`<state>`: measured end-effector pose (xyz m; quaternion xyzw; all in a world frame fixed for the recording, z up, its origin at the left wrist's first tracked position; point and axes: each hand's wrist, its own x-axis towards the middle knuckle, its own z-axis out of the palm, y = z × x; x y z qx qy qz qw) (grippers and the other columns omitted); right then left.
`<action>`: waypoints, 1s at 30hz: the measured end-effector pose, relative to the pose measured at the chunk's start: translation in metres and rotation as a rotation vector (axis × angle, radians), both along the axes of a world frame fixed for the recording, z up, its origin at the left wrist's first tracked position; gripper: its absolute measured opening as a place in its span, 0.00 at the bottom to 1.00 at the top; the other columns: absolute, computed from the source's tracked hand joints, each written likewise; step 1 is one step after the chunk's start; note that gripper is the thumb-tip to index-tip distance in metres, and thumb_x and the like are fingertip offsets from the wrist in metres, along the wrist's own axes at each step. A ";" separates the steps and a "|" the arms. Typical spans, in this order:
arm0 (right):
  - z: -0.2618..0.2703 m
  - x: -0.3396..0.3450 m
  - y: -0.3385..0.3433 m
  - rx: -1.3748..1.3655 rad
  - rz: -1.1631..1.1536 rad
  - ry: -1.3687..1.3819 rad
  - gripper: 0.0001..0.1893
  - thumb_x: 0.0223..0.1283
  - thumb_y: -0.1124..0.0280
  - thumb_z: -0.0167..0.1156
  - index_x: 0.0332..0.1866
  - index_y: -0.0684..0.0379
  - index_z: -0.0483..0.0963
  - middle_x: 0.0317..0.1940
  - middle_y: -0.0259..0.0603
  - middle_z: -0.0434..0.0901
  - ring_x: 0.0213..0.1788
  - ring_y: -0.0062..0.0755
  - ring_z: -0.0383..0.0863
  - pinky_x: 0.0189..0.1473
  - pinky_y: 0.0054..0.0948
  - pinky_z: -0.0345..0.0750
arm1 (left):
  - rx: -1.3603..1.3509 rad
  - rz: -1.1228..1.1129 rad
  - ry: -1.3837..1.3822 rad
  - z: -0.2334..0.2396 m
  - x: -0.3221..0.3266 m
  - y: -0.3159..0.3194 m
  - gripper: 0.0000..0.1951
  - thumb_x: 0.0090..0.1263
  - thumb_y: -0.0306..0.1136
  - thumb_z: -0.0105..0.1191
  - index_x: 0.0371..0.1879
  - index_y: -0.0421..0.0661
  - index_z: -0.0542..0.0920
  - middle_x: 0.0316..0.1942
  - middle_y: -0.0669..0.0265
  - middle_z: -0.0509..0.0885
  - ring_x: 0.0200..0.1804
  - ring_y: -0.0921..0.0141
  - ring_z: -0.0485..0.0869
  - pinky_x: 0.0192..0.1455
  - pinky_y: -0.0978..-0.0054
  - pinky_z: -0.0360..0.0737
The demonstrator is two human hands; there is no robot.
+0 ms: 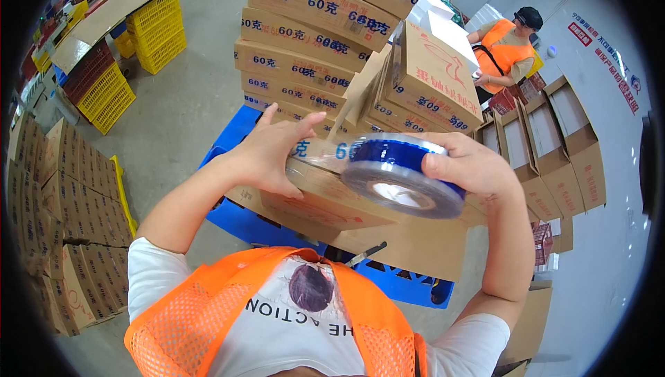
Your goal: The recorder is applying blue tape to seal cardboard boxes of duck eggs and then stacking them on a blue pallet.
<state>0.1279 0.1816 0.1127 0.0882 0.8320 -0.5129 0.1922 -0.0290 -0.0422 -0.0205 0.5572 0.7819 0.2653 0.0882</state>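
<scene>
My right hand (462, 164) grips a large roll of printed packing tape (405, 174), clear with blue bands. From the roll, a strip of tape (324, 149) with blue print stretches left across a cardboard carton (332, 205) in front of me. My left hand (270, 151) is spread at the carton's left end, thumb and fingers wide apart around the tape's far end; whether it presses the tape I cannot tell. Beneath the carton lies a flat cardboard sheet (410, 244) on a blue plastic pallet (441, 296). A slim knife-like tool (366, 254) sits at the sheet's near edge, partly hidden by my vest.
Printed cartons rise in a tall stack (306, 29) beyond my hands, with more cartons (436, 70) to its right. Open cartons (550, 143) stand at right, near a co-worker (504, 55) in an orange vest. Carton piles (83, 205) and yellow crates (156, 29) are at left.
</scene>
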 end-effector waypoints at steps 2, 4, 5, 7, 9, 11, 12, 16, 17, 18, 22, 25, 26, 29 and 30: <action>0.006 0.006 0.005 0.095 -0.020 -0.064 0.30 0.56 0.47 0.56 0.56 0.61 0.72 0.42 0.43 0.79 0.41 0.29 0.78 0.44 0.28 0.75 | 0.019 -0.015 0.016 -0.003 0.001 0.001 0.58 0.32 0.45 0.70 0.67 0.46 0.50 0.50 0.56 0.77 0.59 0.61 0.71 0.70 0.48 0.41; 0.012 0.011 0.008 0.212 0.004 -0.084 0.29 0.57 0.46 0.54 0.54 0.60 0.73 0.41 0.44 0.80 0.40 0.29 0.79 0.44 0.28 0.75 | 0.041 -0.026 0.033 -0.003 0.002 0.003 0.58 0.31 0.45 0.70 0.67 0.46 0.51 0.50 0.56 0.77 0.58 0.61 0.72 0.70 0.48 0.40; 0.014 0.013 0.009 0.331 0.027 -0.103 0.28 0.58 0.45 0.52 0.52 0.60 0.75 0.39 0.45 0.81 0.40 0.30 0.79 0.44 0.27 0.75 | 0.019 -0.022 0.025 -0.001 0.003 0.003 0.59 0.30 0.45 0.70 0.67 0.44 0.50 0.51 0.57 0.76 0.59 0.60 0.70 0.70 0.49 0.38; 0.016 0.012 0.008 0.397 0.013 -0.163 0.28 0.58 0.45 0.51 0.49 0.59 0.76 0.39 0.46 0.81 0.40 0.32 0.80 0.44 0.27 0.75 | -0.008 -0.038 0.018 0.001 0.002 0.006 0.60 0.28 0.44 0.71 0.66 0.43 0.49 0.52 0.57 0.75 0.61 0.60 0.69 0.71 0.50 0.37; 0.025 0.010 0.004 0.552 0.083 -0.225 0.28 0.57 0.44 0.51 0.49 0.60 0.77 0.40 0.48 0.81 0.41 0.37 0.80 0.46 0.29 0.75 | -0.022 -0.022 -0.009 0.001 0.002 0.006 0.60 0.27 0.44 0.71 0.66 0.42 0.51 0.52 0.59 0.75 0.60 0.61 0.69 0.71 0.50 0.37; 0.022 0.010 0.007 0.589 0.093 -0.243 0.29 0.56 0.42 0.51 0.49 0.59 0.76 0.41 0.49 0.80 0.42 0.40 0.80 0.47 0.30 0.74 | -0.022 -0.022 -0.017 0.001 0.002 0.006 0.60 0.27 0.44 0.71 0.66 0.42 0.51 0.52 0.59 0.75 0.60 0.61 0.69 0.71 0.50 0.37; 0.021 0.010 0.008 0.628 0.116 -0.261 0.30 0.55 0.41 0.51 0.49 0.59 0.76 0.42 0.50 0.80 0.44 0.43 0.80 0.49 0.32 0.73 | -0.021 -0.011 -0.029 0.000 0.002 0.007 0.60 0.27 0.44 0.71 0.66 0.42 0.51 0.52 0.59 0.75 0.60 0.61 0.69 0.71 0.50 0.37; 0.022 0.009 0.005 0.724 0.149 -0.327 0.33 0.53 0.38 0.51 0.50 0.59 0.75 0.45 0.52 0.78 0.48 0.47 0.77 0.52 0.34 0.72 | -0.033 0.001 -0.037 -0.001 0.002 0.007 0.60 0.27 0.43 0.71 0.65 0.40 0.52 0.52 0.59 0.75 0.60 0.61 0.69 0.71 0.50 0.37; 0.022 0.011 0.006 0.718 0.162 -0.300 0.35 0.51 0.37 0.51 0.51 0.58 0.75 0.47 0.52 0.77 0.50 0.47 0.76 0.53 0.34 0.71 | -0.002 -0.004 -0.020 -0.002 0.002 0.007 0.59 0.29 0.43 0.71 0.66 0.42 0.52 0.52 0.57 0.76 0.59 0.60 0.70 0.70 0.48 0.38; 0.021 0.012 0.007 0.712 0.177 -0.271 0.36 0.50 0.36 0.51 0.52 0.58 0.74 0.49 0.53 0.76 0.52 0.46 0.75 0.54 0.34 0.70 | 0.029 -0.006 -0.003 -0.002 0.002 0.006 0.57 0.31 0.43 0.70 0.66 0.44 0.51 0.51 0.55 0.76 0.58 0.60 0.72 0.69 0.47 0.39; 0.020 0.015 0.009 0.745 0.169 -0.289 0.38 0.47 0.33 0.53 0.54 0.57 0.73 0.50 0.53 0.75 0.53 0.46 0.74 0.54 0.34 0.70 | 0.026 -0.016 -0.006 -0.005 -0.001 0.005 0.57 0.31 0.43 0.70 0.66 0.45 0.51 0.51 0.56 0.76 0.58 0.59 0.72 0.69 0.46 0.40; 0.014 0.022 0.024 0.445 0.068 -0.241 0.40 0.44 0.32 0.54 0.54 0.57 0.74 0.49 0.53 0.76 0.52 0.46 0.75 0.54 0.34 0.70 | 0.041 -0.001 -0.012 -0.006 -0.003 0.003 0.57 0.31 0.43 0.70 0.66 0.46 0.51 0.50 0.55 0.76 0.58 0.59 0.72 0.69 0.45 0.40; 0.015 0.020 0.022 0.541 0.073 -0.315 0.40 0.43 0.32 0.55 0.53 0.57 0.74 0.48 0.53 0.76 0.51 0.46 0.75 0.53 0.33 0.71 | 0.042 -0.004 -0.010 -0.006 -0.003 0.003 0.57 0.31 0.43 0.70 0.66 0.47 0.50 0.50 0.55 0.76 0.58 0.59 0.72 0.69 0.45 0.40; -0.001 0.022 0.030 0.716 0.067 -0.454 0.39 0.43 0.32 0.56 0.49 0.59 0.76 0.45 0.53 0.78 0.48 0.46 0.77 0.51 0.33 0.72 | 0.038 -0.014 -0.011 -0.005 -0.004 0.004 0.58 0.31 0.43 0.70 0.66 0.48 0.50 0.50 0.55 0.76 0.58 0.59 0.72 0.69 0.45 0.40; -0.011 0.024 0.035 0.795 0.065 -0.518 0.39 0.43 0.32 0.56 0.47 0.60 0.78 0.44 0.53 0.78 0.47 0.46 0.78 0.49 0.34 0.73 | 0.030 -0.012 -0.018 -0.005 -0.003 0.005 0.58 0.31 0.43 0.70 0.66 0.48 0.50 0.50 0.56 0.76 0.58 0.59 0.72 0.69 0.45 0.40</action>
